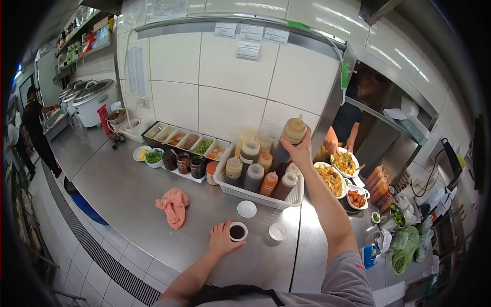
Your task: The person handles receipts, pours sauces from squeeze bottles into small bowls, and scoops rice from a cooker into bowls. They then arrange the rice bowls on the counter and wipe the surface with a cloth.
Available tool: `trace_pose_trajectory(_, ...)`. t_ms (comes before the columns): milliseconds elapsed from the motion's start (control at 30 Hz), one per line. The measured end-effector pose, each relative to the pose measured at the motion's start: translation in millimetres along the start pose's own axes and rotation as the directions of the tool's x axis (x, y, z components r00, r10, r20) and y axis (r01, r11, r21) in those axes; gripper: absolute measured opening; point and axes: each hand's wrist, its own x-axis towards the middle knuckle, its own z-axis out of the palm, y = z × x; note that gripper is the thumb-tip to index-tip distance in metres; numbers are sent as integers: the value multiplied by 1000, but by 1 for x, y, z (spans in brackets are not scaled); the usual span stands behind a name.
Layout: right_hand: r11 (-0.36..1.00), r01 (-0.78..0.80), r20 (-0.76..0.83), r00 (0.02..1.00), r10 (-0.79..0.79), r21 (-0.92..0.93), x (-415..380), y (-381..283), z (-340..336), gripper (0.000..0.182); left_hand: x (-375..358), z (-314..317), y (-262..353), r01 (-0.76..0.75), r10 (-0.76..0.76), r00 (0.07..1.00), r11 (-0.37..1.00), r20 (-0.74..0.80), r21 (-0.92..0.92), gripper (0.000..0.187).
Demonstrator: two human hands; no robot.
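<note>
My left hand rests on the steel counter with its thumb and fingers curved around a small white sauce bowl of dark liquid. Two more small white dishes stand close by, one pale dish behind it and another dish to its right. Up above the basket, my right hand is closed around a squeeze bottle, its nozzle pointing up. Below that bottle, a white plastic basket holds several squeeze bottles with dark, orange and pale contents.
A pink cloth lies left of my left hand. Behind are a topping tray, dark jars and a bowl of chopped greens. At right, another person's hand is by plates of food. A person stands far left.
</note>
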Motion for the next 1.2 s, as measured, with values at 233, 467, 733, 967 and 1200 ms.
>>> trace_pose_trajectory(233, 950, 19, 134, 991, 24, -312, 10, 63, 25, 74, 0, 0, 0, -9, 9, 1000, 1000, -23, -3, 89)
trace_pose_trajectory(467, 814, -140, 408, 809, 423, -564, 0, 53, 15, 84, -1, 0, 0, -26, 26, 999, 1000, -47, 2, 87)
trace_pose_trajectory(733, 730, 19, 579, 623, 526, -683, 5, 97, 28, 56, -2, 1, -1, -47, 47, 996, 999, -69, 0, 86)
trace_pose_trajectory(967, 816, 30, 627, 657, 419, -577, -1, 107, 24, 51, -2, 0, 1, -24, 24, 999, 1000, -41, -6, 87)
trace_pose_trajectory(1200, 822, -23, 610, 658, 441, -570, -4, 108, 25, 40, -2, 2, -2, -25, 25, 999, 1000, -39, -7, 87)
